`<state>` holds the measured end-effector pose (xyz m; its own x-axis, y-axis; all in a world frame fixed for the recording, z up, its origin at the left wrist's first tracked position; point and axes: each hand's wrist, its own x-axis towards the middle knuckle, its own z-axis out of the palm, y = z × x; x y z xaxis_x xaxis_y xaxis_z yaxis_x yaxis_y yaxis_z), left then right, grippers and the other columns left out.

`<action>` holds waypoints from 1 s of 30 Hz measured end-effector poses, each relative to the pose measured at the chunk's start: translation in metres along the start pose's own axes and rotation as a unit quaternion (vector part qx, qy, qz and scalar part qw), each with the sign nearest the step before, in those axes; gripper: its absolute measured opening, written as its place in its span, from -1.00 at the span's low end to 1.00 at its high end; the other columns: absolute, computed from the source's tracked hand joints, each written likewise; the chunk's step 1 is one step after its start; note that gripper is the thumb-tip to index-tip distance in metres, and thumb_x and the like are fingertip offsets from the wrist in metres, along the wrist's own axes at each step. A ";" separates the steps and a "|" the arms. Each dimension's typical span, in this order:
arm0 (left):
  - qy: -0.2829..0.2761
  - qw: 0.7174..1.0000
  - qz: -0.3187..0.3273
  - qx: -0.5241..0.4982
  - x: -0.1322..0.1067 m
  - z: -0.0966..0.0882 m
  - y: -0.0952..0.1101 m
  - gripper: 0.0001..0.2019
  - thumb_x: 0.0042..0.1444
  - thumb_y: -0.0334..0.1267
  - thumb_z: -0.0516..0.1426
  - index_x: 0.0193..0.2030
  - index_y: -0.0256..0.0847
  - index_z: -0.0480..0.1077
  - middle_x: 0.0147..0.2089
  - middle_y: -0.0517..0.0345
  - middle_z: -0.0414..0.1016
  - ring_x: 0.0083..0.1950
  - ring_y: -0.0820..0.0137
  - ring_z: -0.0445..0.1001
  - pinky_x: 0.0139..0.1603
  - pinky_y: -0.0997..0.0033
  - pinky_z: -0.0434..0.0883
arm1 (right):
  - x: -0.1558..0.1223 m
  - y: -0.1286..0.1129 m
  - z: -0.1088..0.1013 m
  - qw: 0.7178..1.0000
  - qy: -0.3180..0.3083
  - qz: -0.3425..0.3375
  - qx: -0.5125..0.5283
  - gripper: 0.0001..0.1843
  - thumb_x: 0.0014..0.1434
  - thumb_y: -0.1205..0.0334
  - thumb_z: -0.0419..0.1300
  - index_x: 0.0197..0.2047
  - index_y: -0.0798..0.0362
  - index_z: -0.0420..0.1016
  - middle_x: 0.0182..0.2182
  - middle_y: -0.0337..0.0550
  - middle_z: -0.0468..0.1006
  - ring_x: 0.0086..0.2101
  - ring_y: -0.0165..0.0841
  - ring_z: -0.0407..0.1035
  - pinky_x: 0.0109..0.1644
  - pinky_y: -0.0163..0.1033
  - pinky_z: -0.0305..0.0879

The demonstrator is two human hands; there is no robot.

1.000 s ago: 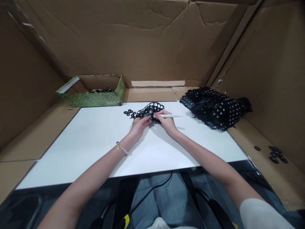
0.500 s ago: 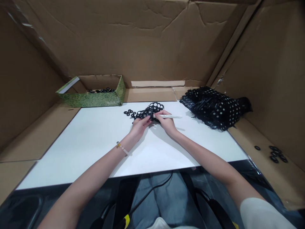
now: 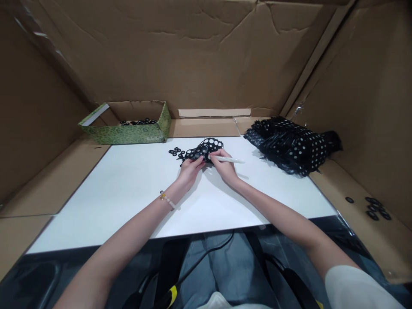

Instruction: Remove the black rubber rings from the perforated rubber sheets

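My left hand (image 3: 190, 170) is closed on the near left edge of a black sheet with round holes (image 3: 213, 143), which is bunched up on the white board. In my right hand (image 3: 223, 164) is a slim white pen-like tool (image 3: 232, 160), its back end pointing right and its tip at the sheet. The exact spot the tip touches is hidden by my fingers. Several small black rings (image 3: 175, 151) lie just left of the sheet.
A green patterned box (image 3: 128, 134) with black rings inside stands at the back left. At the back right lies a heap of black perforated sheet (image 3: 296, 148). More black rings (image 3: 373, 206) rest on the cardboard at right. Cardboard walls (image 3: 193, 64) surround the white board (image 3: 128, 193).
The back end of the white tool has dipped slightly. Both hands keep their hold on the tool and the sheet. The whole view has shifted slightly.
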<state>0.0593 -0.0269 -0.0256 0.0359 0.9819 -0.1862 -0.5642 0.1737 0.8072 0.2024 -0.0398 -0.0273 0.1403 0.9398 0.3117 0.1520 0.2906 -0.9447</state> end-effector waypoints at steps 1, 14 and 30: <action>-0.001 1.000 0.001 0.001 0.000 0.000 0.000 -0.88 -0.08 -0.51 0.36 -0.44 -0.34 0.50 -0.38 0.10 0.57 -0.29 0.45 0.52 0.01 0.37 0.45 | -0.001 0.000 0.001 1.000 0.002 -0.007 -0.010 -0.83 0.13 0.07 0.18 -0.34 -0.02 0.48 -0.31 -0.20 0.59 -0.25 -0.28 0.43 -0.11 -0.19 0.31; -0.020 1.000 0.007 0.022 0.001 0.000 -0.004 -0.81 -0.17 -0.47 0.40 -0.46 -0.32 0.48 -0.41 0.13 0.55 -0.33 0.45 0.51 0.01 0.31 0.47 | -0.005 0.002 0.007 0.997 0.038 -0.043 -0.059 -0.82 0.18 0.08 0.15 -0.35 -0.03 0.46 -0.36 -0.20 0.58 -0.27 -0.27 0.44 -0.14 -0.19 0.30; -0.045 0.998 -0.022 0.030 -0.001 0.005 0.000 -0.85 -0.09 -0.48 0.37 -0.44 -0.32 0.48 -0.40 0.07 0.57 -0.33 0.43 0.54 0.04 0.29 0.47 | -0.003 0.002 0.005 0.995 0.048 -0.040 -0.077 -0.82 0.17 0.06 0.15 -0.36 -0.04 0.47 -0.38 -0.21 0.58 -0.27 -0.26 0.44 -0.15 -0.19 0.29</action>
<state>0.0632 -0.0271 -0.0232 0.1353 0.9756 -0.1732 -0.5103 0.2184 0.8318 0.1973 -0.0410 -0.0304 0.2128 0.8916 0.3996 0.3132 0.3251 -0.8923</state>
